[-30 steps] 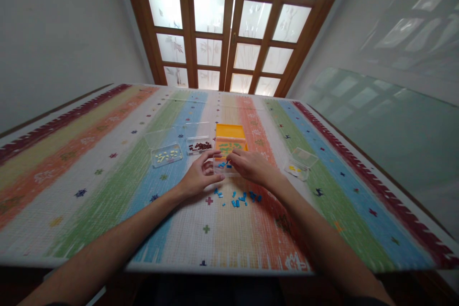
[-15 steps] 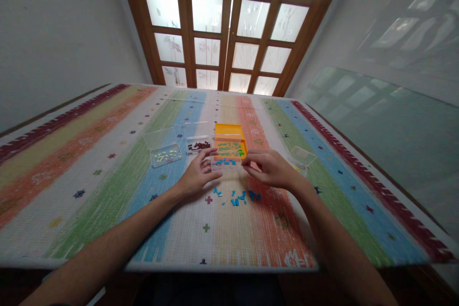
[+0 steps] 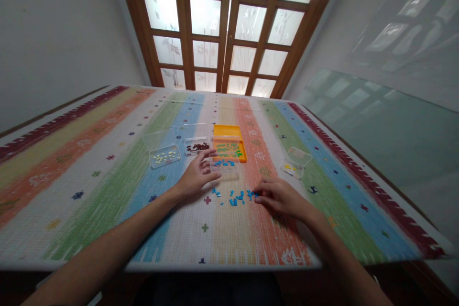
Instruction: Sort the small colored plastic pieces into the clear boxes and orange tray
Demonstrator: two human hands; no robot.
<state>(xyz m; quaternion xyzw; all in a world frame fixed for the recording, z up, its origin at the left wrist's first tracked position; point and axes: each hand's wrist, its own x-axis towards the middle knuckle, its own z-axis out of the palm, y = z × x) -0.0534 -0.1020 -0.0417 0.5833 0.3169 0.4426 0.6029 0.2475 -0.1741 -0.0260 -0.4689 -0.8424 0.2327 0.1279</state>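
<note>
Small blue pieces lie loose on the striped tablecloth near the middle. Behind them stands a clear plastic box with several blue pieces inside. My left hand is at that box's left side, thumb and fingers spread around its edge. At the right end of the loose pieces is my right hand, its thumb and fingertips close together beside a blue piece; whether it grips one is too small to tell.
An orange tray with green pieces sits behind the clear box. Open clear boxes hold dark brown pieces, pale pieces and, on the right, yellow pieces. The table's front edge is nearest me.
My right hand has moved down and to the right, from beside the clear box to the loose blue pieces. My left hand has stayed by the box.
</note>
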